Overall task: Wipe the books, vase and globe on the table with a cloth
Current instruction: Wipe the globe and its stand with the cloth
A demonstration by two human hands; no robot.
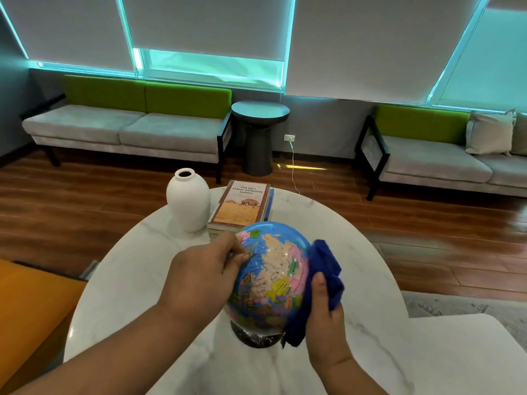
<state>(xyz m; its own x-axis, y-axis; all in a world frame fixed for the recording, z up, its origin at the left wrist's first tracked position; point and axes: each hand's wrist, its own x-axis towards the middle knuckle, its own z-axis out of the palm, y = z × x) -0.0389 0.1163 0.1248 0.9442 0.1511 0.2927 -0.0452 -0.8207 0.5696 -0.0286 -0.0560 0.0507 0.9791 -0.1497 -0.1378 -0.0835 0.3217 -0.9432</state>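
A colourful globe (273, 275) on a dark base stands near the front of the white marble table (142, 280). My left hand (202, 272) grips the globe's upper left side, fingers curled against it. My right hand (325, 315) holds a blue cloth (322, 280) pressed against the globe's right side. Behind the globe lies a stack of books (242, 206), the top one with a tan cover. A white vase (188, 201) stands upright just left of the books.
An orange seat (28, 309) sits at the left of the table. Beyond the wooden floor are two grey-and-green sofas (128, 129) and a dark round side table (259, 135). A cable runs from a wall socket (289, 137).
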